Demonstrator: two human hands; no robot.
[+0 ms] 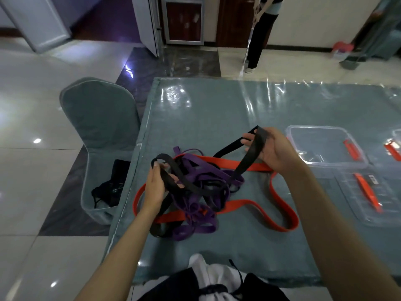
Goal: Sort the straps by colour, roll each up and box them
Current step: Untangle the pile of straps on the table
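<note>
Black, limp flat rubber strap, pinched in my left hand and right hand, needs easing from the tangle.

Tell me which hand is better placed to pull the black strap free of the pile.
Probably the right hand: it grips the flat black rubber strap lifted above the tangled purple straps, while the left hand holds it low against them.

Both arms are bare, with no sleeves on them. The left hand and the right hand wear no gloves, rings or watch. Just below the arms, the person's clothes are black and white, and a thin black cord hangs on them.
</note>
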